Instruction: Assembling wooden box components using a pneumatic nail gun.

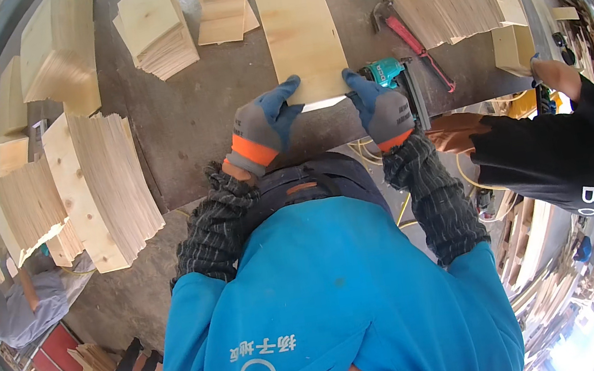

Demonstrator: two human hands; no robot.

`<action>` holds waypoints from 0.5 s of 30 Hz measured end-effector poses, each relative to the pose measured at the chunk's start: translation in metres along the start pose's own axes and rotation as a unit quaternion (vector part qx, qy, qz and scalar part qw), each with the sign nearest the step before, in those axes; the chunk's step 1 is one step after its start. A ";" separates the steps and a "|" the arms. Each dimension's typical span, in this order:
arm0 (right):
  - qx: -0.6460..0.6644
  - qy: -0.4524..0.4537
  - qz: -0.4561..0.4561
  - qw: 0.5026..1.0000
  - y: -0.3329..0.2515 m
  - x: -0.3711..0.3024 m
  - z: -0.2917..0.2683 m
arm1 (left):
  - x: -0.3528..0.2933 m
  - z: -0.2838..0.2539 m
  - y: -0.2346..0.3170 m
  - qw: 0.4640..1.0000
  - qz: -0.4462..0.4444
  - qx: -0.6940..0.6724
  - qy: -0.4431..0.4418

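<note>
Dark, smooth workbench (187,117). Over its middle, pointing away from the body: long wooden panel (301,31), pale, flat, faintly grained, square-edged. Judged fairly light and stiff, little slip against coated gloves (277,102); thin edges could chip. Best hold: both near corners. Left hand (260,126) and right hand (382,111) clamp it there, thumbs on top; fingers beneath largely hidden, so one layer or several is unclear. Gloves grey knit, blue fingers, orange cuffs. Beyond right hand: red-handled hammer (409,36); nearer, hard-cased teal nail gun (385,73).
</note>
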State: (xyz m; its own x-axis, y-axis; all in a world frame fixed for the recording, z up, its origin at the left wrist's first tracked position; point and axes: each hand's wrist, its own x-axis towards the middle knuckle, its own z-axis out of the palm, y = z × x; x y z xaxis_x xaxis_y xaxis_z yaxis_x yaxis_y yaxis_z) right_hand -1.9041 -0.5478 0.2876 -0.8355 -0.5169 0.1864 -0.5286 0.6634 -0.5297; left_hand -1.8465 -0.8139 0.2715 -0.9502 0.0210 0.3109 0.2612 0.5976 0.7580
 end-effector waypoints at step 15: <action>-0.098 0.012 -0.019 0.995 -0.010 0.014 0.000 | 0.014 -0.001 -0.009 1.000 -0.007 -0.017 0.003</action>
State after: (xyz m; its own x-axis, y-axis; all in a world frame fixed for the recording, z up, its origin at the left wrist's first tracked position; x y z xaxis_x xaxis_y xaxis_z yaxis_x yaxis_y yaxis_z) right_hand -1.9108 -0.5617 0.2953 -0.8161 -0.5325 0.2245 -0.5775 0.7369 -0.3514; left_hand -1.8621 -0.8194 0.2693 -0.9525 0.0079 0.3045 0.2546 0.5697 0.7815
